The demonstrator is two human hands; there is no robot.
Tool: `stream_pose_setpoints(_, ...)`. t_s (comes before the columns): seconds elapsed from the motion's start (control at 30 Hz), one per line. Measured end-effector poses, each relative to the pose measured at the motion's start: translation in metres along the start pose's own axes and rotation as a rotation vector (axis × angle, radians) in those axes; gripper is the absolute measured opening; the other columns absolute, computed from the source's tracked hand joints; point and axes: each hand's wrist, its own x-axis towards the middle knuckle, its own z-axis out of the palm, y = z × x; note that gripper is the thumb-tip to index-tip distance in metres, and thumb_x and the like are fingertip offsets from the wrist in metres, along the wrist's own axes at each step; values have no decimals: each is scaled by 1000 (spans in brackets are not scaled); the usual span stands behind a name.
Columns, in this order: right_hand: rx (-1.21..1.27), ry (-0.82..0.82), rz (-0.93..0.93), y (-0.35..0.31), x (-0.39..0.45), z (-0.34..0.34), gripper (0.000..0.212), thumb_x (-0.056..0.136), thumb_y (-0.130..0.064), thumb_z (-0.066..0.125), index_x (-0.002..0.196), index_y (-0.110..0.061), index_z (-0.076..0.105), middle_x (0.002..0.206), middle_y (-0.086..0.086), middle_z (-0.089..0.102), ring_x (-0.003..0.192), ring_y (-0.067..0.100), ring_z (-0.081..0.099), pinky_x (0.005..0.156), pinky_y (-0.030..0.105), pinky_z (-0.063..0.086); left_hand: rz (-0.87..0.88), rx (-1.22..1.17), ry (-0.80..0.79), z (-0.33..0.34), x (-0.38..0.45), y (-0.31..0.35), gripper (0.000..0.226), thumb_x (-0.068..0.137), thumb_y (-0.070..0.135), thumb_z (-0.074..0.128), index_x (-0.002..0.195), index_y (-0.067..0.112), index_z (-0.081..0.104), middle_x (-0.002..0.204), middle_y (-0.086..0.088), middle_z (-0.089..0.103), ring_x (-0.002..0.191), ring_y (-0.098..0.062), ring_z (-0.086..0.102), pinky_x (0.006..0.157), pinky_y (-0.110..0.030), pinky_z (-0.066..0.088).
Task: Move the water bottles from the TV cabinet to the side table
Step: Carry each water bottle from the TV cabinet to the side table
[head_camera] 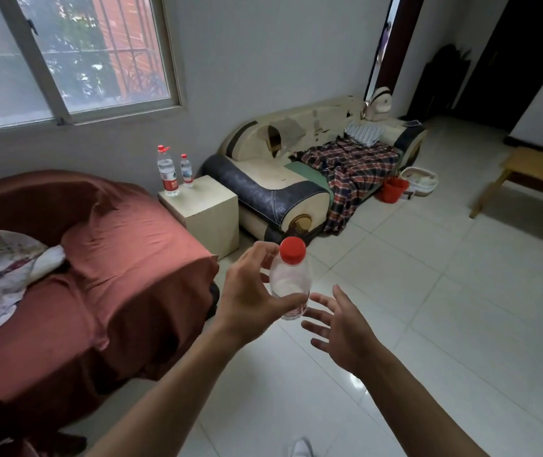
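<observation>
A rust-red fabric-covered sofa (105, 291) is sitting at the left, carrying a crumpled white patterned cloth (3, 275). A worn cream and dark-blue sofa (273, 189) is standing against the wall, with a plaid blanket (349, 173) lying over it. A red plastic bucket (393, 189) is sitting on the white tiled floor (428, 291) beside 1 white basket (420, 181).

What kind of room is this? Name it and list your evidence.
Most likely a home living room. A worn cream sofa draped with a plaid blanket stands against the wall, a small side table beside it holds two water bottles, and the floor is glossy white tile.
</observation>
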Motion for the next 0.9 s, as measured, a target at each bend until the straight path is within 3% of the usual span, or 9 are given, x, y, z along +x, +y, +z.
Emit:
stream_pose_setpoints(0.17, 8, -41, 11, -33, 70, -11, 57, 98, -63, 29, 131, -25, 55, 121, 6, 64, 116, 28, 56, 109, 52, 34, -49, 16, -2, 26, 58, -33, 70, 62, 51, 85, 119, 21, 55, 110, 9, 64, 100, -8, 63, 79, -24, 57)
stream_pose_setpoints(0.33, 22, -96, 35, -79, 149, -33, 56, 98, -63, 30, 128, -25, 58, 127, 9, 63, 119, 29, 55, 109, 51, 34, -94, 34, 19, 64, 129, -59, 68, 61, 44, 90, 116, 23, 57, 108, 11, 66, 97, -10, 66, 78, -33, 59)
stream_pose_setpoints(0.5, -14, -125, 48, -141, 209, -58, 55, 98, -62, 30, 129, -25, 57, 126, 7, 64, 120, 29, 54, 109, 51, 33, -122, 58, 74, 101, 200, -67, 68, 61, 49, 87, 116, 20, 58, 108, 8, 65, 96, -10, 65, 78, -34, 59)
stream_pose_setpoints(0.63, -55, -132, 31, -191, 249, -69, 55, 99, -62, 28, 130, -26, 56, 124, 5, 64, 119, 27, 54, 108, 50, 34, -130, 57, 126, 118, 251, -76, 70, 60, 53, 86, 116, 21, 58, 108, 9, 65, 97, -7, 64, 78, -23, 58)
stream_pose_setpoints(0.9, -75, -143, 42, -239, 323, -60, 56, 99, -61, 28, 131, -24, 55, 122, 6, 64, 119, 27, 55, 106, 49, 33, -120, 59, 138, 129, 327, -121, 69, 61, 36, 94, 118, 18, 59, 110, 7, 66, 97, -6, 64, 77, -13, 53)
